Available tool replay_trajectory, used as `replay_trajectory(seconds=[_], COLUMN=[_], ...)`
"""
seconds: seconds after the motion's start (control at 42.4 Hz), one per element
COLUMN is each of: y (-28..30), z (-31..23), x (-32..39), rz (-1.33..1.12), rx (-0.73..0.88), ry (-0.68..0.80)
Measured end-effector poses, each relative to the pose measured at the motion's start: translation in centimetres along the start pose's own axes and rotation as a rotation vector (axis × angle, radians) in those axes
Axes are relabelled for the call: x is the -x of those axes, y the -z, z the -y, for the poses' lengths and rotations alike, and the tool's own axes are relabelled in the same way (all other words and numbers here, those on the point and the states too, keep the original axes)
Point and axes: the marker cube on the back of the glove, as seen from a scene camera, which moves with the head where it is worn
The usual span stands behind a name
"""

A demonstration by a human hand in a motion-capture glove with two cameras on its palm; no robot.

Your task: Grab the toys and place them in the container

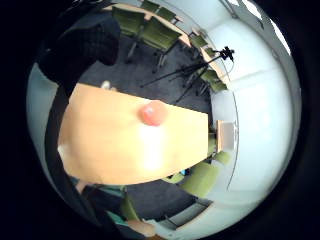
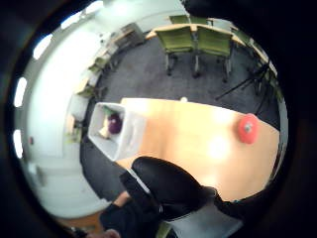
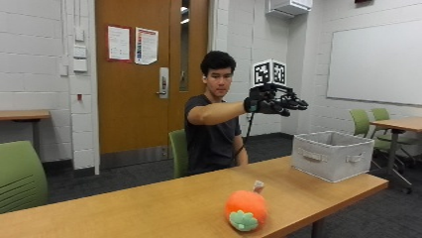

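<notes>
Your grip [image 3: 276, 102] hangs open and empty above the table [image 3: 165, 203], between the orange toy [image 3: 246, 208] and the container [image 3: 332, 154].

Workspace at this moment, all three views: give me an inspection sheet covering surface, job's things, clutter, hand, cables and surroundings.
Surface: wooden table, one long top.
Job's things: orange plush toy lies on the table near its front edge, apart from the grey fabric container at the table's far end; a purple toy already lies in the container.
Clutter: nothing seen.
Hand: gloved right hand is raised in the air above the table, arm stretched out, fingers relaxed, holding nothing.
Cables: nothing seen on the table.
Surroundings: green chairs, a wooden door, a whiteboard, a tripod on grey carpet.
</notes>
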Motion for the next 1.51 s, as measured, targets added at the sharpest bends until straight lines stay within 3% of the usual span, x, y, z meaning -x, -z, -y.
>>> replay_trajectory(seconds=[0.33, 0.802, 1.298, 1.51], y=[-12.9, -28.9, -28.2, -27.5], z=[1.6, -0.3, -3.2, -5.6], x=[-14.4, -18.2, -16.0, -14.9], rz=[0.033, 0.108, 0.037, 0.126], rx=[0.051, 0.371, 0.501, 0.47], ry=[-0.131, -0.226, -0.255, -0.263])
